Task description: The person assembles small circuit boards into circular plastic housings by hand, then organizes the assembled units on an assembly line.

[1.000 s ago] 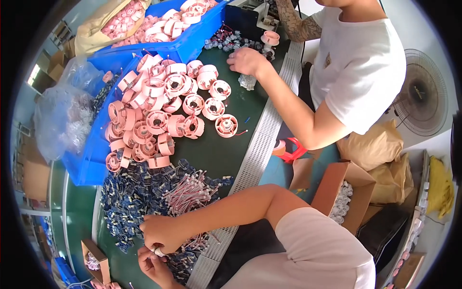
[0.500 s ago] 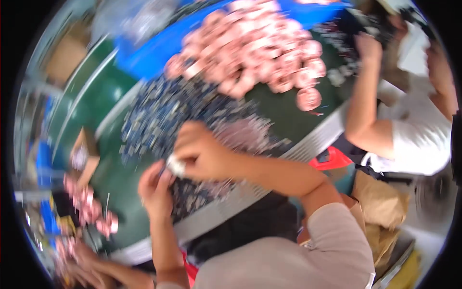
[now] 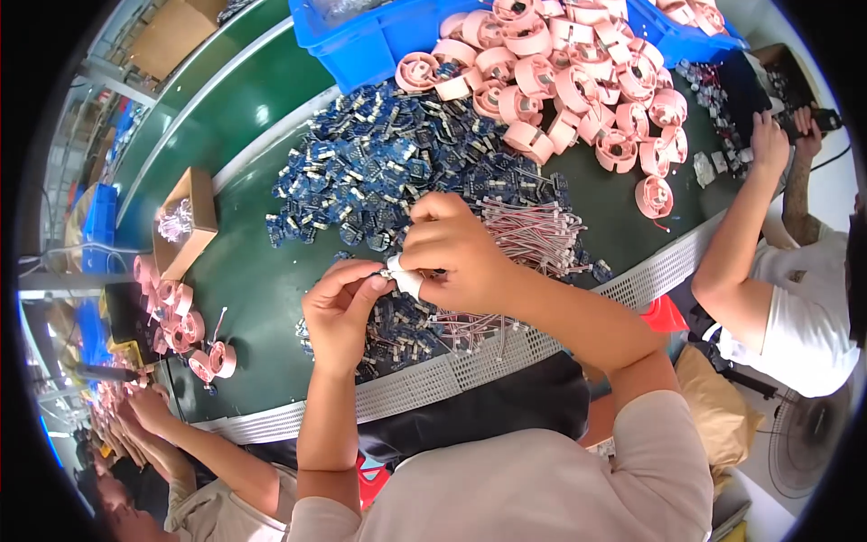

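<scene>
Left hand [image 3: 341, 312] and right hand [image 3: 452, 253] brought together over the green conveyor belt [image 3: 253, 271], fingertips of both pinched on 1 small white connector piece [image 3: 397, 271] between them. Held piece just above the near edge of a heap of small blue circuit boards [image 3: 379, 172] spread across the belt. Bundle of thin pink-and-white wire leads [image 3: 533, 230] lying just beside the right hand, touching the blue heap. Pile of pink round plastic spools [image 3: 578, 90] farther back, spilling from a blue plastic crate [image 3: 370, 36]. Open brown cardboard box [image 3: 185, 221] standing on the belt to the left, well apart from the hands. Perforated grey metal rail [image 3: 470, 361] along the belt's near edge. Co-worker's hand [image 3: 768, 140] at the far right near small parts; another co-worker's hand [image 3: 149, 411] at the lower left beside a few more pink spools [image 3: 181, 330].
</scene>
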Demonstrator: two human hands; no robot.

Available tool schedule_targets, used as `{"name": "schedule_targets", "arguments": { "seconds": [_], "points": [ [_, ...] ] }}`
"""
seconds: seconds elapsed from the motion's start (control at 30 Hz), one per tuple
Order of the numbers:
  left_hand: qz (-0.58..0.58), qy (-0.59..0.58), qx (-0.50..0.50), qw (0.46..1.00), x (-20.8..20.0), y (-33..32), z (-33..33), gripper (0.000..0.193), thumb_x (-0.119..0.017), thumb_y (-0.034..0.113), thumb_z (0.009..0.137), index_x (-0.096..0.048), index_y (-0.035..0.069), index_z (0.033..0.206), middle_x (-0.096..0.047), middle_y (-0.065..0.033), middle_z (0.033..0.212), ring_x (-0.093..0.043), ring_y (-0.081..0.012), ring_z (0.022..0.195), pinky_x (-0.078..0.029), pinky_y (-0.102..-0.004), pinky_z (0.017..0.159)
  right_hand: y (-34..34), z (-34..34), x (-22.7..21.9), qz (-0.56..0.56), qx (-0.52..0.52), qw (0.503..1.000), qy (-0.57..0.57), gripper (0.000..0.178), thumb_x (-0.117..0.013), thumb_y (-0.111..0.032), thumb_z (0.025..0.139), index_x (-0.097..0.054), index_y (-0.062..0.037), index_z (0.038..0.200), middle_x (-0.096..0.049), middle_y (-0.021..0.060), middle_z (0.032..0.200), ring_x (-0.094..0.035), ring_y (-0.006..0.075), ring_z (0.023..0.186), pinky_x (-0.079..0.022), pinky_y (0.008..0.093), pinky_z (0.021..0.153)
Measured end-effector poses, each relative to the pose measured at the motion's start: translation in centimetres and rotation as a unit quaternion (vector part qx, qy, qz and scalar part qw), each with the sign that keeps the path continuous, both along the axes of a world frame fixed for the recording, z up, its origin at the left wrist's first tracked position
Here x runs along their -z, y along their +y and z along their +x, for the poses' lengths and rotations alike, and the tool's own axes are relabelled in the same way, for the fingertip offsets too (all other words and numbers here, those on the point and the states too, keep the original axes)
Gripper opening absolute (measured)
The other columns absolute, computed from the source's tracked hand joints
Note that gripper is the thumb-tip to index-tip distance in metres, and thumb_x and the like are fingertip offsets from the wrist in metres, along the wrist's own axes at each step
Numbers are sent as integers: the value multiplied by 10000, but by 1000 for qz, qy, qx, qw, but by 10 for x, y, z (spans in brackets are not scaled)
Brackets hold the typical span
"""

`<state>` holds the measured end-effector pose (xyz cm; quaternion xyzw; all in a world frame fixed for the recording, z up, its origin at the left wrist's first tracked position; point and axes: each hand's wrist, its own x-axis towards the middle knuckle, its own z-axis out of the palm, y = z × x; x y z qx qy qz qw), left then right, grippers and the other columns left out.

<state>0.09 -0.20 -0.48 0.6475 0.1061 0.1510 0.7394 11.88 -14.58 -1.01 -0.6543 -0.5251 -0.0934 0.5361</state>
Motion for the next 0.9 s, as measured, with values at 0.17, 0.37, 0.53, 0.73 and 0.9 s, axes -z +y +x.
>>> {"name": "schedule_targets", "arguments": {
  "seconds": [0.17, 0.37, 0.53, 0.73, 0.9],
  "points": [
    [42, 2, -20, 999, -3, -3, 3, 165, -583, -135, 787, -639, -44, 912, -600, -106, 889, -609, -167, 776, -519, -270, 725, -1, 0, -2, 29, 7, 999, -14, 97, -668, -100, 611, -572, -106, 603, -488, -17, 618, -494, 210, 804, -373, 378, 739],
    [71, -8, 0, 997, 3, 0, 0, 182, -590, -142, 773, -643, -36, 911, -590, -96, 861, -600, -162, 762, -522, -271, 713, -8, 2, 7, 8, -53, 997, 56, 107, -626, -17, 617, -593, -102, 673, -552, -17, 720, -496, 241, 874, -380, 368, 749],
    [123, 1, -33, 992, 3, -4, -3, 198, -604, -149, 757, -658, -27, 904, -588, -86, 853, -592, -152, 760, -512, -256, 694, -3, -12, 2, -28, 28, 999, -21, 135, -627, -42, 571, -569, -71, 690, -519, 21, 740, -494, 246, 895, -392, 401, 791],
    [190, -2, -79, 979, 5, -10, 4, 199, -671, -126, 719, -679, -15, 884, -623, -82, 828, -568, -121, 726, -448, -211, 631, -3, -16, 1, -42, 68, 997, 16, 153, -673, -6, 579, -581, -51, 691, -530, 39, 697, -526, 268, 814, -409, 385, 692],
    [117, 13, -51, 992, 1, 1, -1, 209, -653, -131, 740, -682, -12, 908, -601, -60, 823, -560, -102, 718, -445, -202, 614, 8, -26, 2, -43, 62, 996, 40, 196, -638, 13, 566, -588, -37, 748, -536, 51, 732, -512, 264, 845, -386, 387, 708]
  ]
}}
